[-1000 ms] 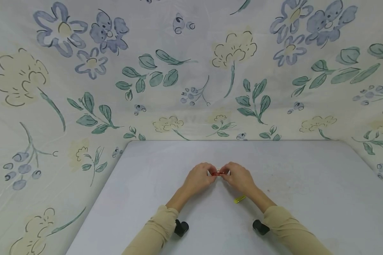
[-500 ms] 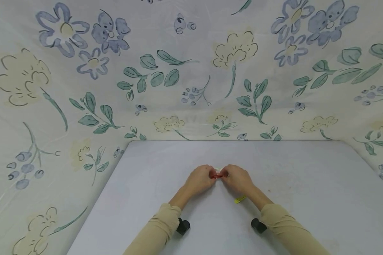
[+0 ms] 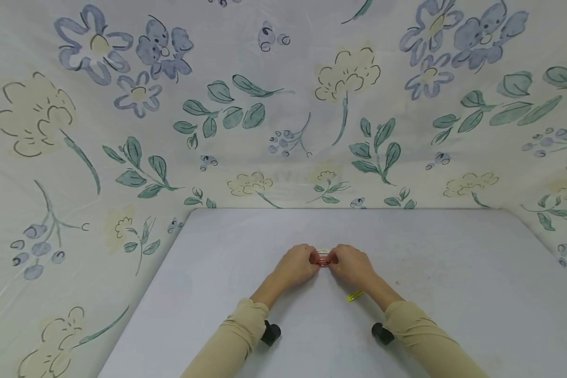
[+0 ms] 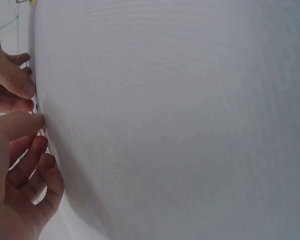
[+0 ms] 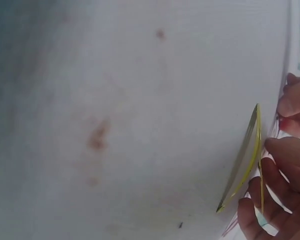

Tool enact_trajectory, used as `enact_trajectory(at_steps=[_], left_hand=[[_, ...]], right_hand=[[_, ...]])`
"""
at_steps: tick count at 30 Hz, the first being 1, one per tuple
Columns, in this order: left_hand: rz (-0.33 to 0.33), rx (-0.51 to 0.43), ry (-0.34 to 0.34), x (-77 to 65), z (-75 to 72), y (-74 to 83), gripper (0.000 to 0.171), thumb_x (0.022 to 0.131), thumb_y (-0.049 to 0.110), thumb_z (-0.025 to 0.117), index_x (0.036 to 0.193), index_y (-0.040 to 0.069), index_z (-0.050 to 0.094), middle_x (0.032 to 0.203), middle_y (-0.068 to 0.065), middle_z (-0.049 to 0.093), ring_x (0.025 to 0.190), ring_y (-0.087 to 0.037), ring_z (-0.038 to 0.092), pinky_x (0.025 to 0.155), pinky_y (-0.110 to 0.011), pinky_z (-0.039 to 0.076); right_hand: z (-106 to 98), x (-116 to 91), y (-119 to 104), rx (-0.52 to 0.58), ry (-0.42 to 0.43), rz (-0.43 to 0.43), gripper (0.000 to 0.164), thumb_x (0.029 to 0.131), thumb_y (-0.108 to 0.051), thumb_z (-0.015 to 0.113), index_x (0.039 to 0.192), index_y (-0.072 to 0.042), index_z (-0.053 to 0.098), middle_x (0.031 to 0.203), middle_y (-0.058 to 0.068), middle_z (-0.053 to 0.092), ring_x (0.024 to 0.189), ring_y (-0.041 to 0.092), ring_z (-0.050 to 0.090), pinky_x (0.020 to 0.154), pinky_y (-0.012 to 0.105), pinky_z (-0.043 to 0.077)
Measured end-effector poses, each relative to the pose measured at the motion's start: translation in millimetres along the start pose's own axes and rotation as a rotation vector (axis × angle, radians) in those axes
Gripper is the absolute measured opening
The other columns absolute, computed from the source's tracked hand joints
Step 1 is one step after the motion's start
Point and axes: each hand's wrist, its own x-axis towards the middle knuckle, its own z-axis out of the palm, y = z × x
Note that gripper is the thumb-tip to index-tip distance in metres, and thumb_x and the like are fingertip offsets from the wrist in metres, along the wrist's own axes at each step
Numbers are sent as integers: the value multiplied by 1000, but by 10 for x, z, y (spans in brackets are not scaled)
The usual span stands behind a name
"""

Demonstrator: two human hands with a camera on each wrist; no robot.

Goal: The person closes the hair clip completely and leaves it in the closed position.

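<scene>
In the head view, a small shiny red hair clip [image 3: 323, 261] sits between both hands near the middle of the table. My left hand [image 3: 295, 268] pinches its left end between thumb and fingers. The right hand [image 3: 353, 269] pinches the opposite end, so the fingertips cover much of the clip. Just beyond it, pale thin loops [image 3: 323, 251] show; what they are is unclear. A yellow snap hair clip [image 5: 252, 167] lies on the table beside the right hand, its thin strips spread apart. Both wrist views catch the hands only at their edges.
The white table [image 3: 245, 231] ends at a back edge against a flowered cloth [image 3: 283, 105]. Black wrist cameras [image 3: 271, 334] hang by both forearms, just over the tabletop. Faint brownish stains [image 5: 98, 137] mark the surface right of the hands.
Both hands came slightly toward me with the red clip in the first half second. Since then they have stayed almost still. The yellow clip remains where it was.
</scene>
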Motion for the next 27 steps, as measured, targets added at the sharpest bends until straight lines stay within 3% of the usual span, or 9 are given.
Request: enact_trajectory(at_steps=[27], left_hand=[[-17,-15,0,-1,15,-3,9,80,10,74,88,9,70,78,2,59,74,-12,54,69,-27,45]], right_hand=[[10,0,-13,-19,7,-26,8,86,-11,73,93,-14,74,80,-4,60,74,13,53,64,32,46]])
